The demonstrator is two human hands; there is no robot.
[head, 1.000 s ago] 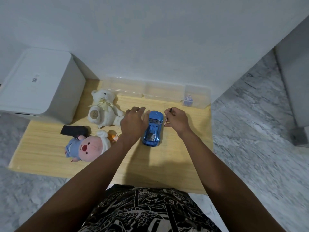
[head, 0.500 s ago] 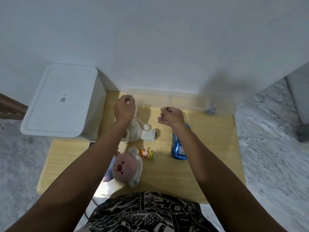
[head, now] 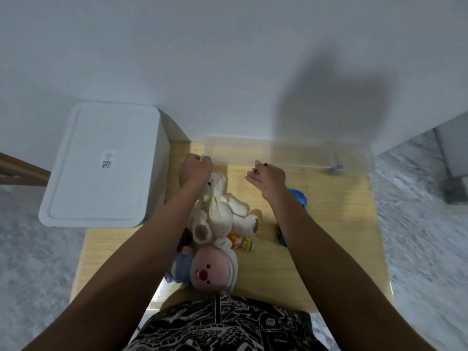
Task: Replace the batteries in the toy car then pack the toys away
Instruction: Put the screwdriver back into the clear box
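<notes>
Left hand (head: 196, 168) farther forward, fisted

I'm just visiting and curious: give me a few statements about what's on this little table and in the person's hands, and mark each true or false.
1. The right hand pinches a thin screwdriver. True.
2. The blue toy car lies inside the clear plastic box. False: it lies on the wooden table, partly hidden by the right forearm.
3. The white teddy bear lies on the table. True.
4. The white bin stands open. False: its lid is on.
5. The pink-faced plush lies nearer the person than the bear. True.
</notes>
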